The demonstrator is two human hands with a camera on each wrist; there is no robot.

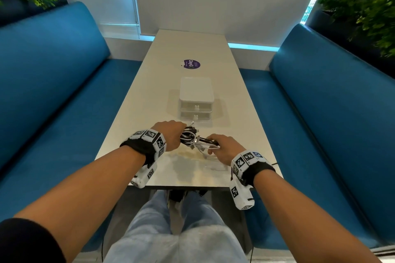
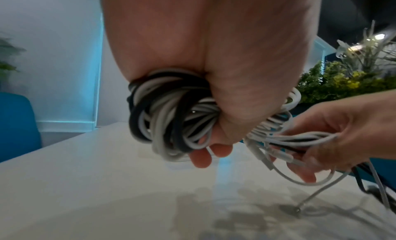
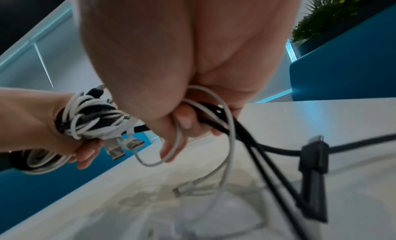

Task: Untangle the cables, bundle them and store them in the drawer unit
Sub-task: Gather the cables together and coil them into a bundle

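Note:
A bundle of black and white cables (image 1: 189, 135) (image 2: 169, 115) (image 3: 90, 120) is held just above the near end of the white table (image 1: 149, 96). My left hand (image 1: 172, 134) (image 2: 214, 91) grips the coiled part in a fist. My right hand (image 1: 222, 147) (image 3: 177, 118) holds the loose strands to the right, fingers curled round a white loop and black leads (image 3: 216, 118). A black connector (image 3: 314, 155) and a white plug end (image 2: 298, 209) hang down to the table. The white drawer unit (image 1: 196, 97) stands behind the hands, both drawers closed.
A purple round sticker (image 1: 191, 64) lies farther up the table. Blue benches (image 1: 53, 83) (image 1: 333, 96) run along both sides, with plants (image 1: 363, 10) behind them. My knees in light jeans (image 1: 181, 230) are under the near table edge.

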